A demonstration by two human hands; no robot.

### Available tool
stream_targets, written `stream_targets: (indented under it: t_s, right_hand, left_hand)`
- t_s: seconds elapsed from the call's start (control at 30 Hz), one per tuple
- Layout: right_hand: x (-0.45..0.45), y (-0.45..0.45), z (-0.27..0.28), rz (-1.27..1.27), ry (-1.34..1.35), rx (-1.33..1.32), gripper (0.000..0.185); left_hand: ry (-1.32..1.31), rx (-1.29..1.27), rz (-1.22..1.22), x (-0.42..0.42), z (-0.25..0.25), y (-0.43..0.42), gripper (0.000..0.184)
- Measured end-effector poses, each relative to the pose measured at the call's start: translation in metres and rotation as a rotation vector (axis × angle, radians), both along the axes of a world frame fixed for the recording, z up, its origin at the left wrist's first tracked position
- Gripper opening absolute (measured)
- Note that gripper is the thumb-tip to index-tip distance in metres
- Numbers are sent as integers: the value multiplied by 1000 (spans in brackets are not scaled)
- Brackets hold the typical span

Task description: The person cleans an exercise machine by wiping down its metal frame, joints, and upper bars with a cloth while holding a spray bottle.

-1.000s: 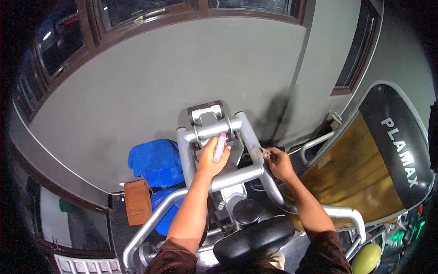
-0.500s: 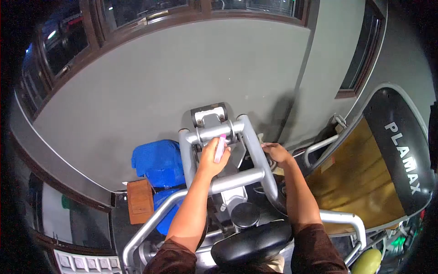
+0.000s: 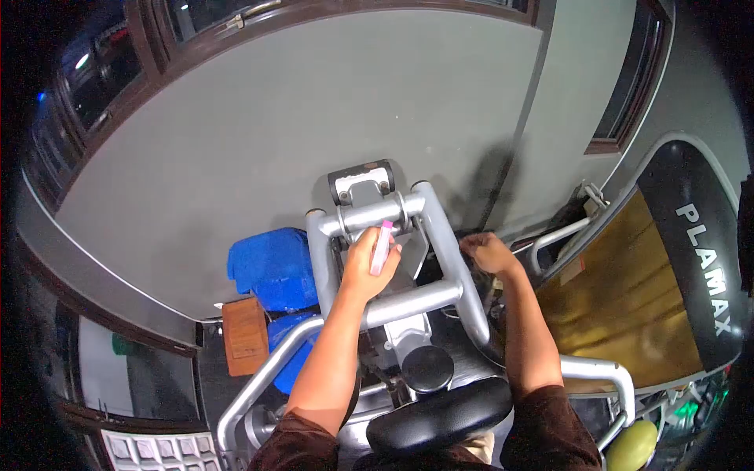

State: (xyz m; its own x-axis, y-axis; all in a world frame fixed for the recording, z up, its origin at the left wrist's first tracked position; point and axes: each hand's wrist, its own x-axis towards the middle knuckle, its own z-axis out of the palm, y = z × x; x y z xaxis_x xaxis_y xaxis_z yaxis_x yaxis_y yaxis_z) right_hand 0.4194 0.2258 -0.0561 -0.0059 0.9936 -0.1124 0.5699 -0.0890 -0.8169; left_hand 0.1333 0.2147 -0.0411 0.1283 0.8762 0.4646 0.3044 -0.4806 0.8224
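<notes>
My left hand (image 3: 367, 263) is wrapped round a small clear bottle with a pink cap (image 3: 382, 247), held upright over the middle of the silver tube frame (image 3: 416, 301). My right hand (image 3: 487, 253) is just to the right of the frame's right tube, with its fingers curled. What it holds, if anything, is too dark and small to make out. Below both hands are a round black pad (image 3: 427, 368) and a black padded cushion (image 3: 440, 416), close to my body.
Blue cloth-like items (image 3: 271, 267) and a brown wooden block (image 3: 245, 336) lie left of the frame. A large panel lettered PLAMAX (image 3: 703, 259) stands at the right, above a yellow-green ball (image 3: 631, 446). A grey wall (image 3: 314, 118) rises behind.
My right hand has moved off the frame's right tube, outward to its right side, and the light cloth-like piece near it no longer shows in its fingers. My left hand still holds the bottle.
</notes>
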Motion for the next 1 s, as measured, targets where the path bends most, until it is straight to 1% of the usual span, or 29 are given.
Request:
stream_targets:
  t_s: [0.03, 0.07, 0.17, 0.2, 0.3, 0.4, 0.47, 0.5, 0.6, 0.7, 0.73, 0.77, 0.83, 0.87, 0.97, 1.0]
  right_hand:
    - [-7, 0, -1, -84, 45, 75, 33]
    - [-1, 21, -39, -50, 68, 196, 32]
    - [-20, 28, -44, -195, 202, 273, 32]
    - [-20, 31, -43, -182, 173, 294, 30]
    - [-13, 24, -36, -108, 140, 267, 28]
    - [1, 7, -6, 34, -94, 271, 28]
    - [9, -17, 39, 196, -230, 9, 29]
    - [13, -23, 52, 273, -296, -122, 29]
    - [22, -27, 42, 428, -337, 17, 29]
    - [6, -22, 29, 158, -307, 74, 26]
    - [-10, -18, 25, -9, -280, 163, 23]
    - [-20, -14, 10, -94, -207, 377, 23]
    - [-41, -6, 7, -248, -235, 395, 25]
    - [-41, 0, 0, -258, -189, 407, 26]
    - [-31, 0, -2, -141, -38, 466, 27]
    - [-24, -1, 4, -63, -62, 441, 29]
  left_hand:
    - [-2, -11, -4, 0, 0, 1, 18]
    - [-8, -10, -10, 1, 0, 1, 19]
    - [-29, 57, -10, 2, -7, 5, 18]
    - [-19, 59, -3, 1, -7, 5, 18]
    - [-8, 62, 2, 1, -7, 6, 18]
    - [-28, 59, -11, 0, -8, 6, 18]
    - [-38, 68, -13, 0, -9, 6, 18]
    - [-38, 71, -8, -1, -8, 6, 18]
    - [-37, 82, -3, 1, -8, 6, 18]
    - [-21, 59, -5, 0, -8, 6, 18]
    - [-7, 24, -6, -1, -6, 5, 19]
    - [5, -9, -7, -1, -4, 4, 20]
    - [22, -16, -2, 0, -2, 2, 20]
    - [30, -18, 2, 0, -1, 2, 20]
    - [-9, -49, -12, -1, -5, 4, 20]
    - [-18, -5, -13, 0, -4, 5, 19]
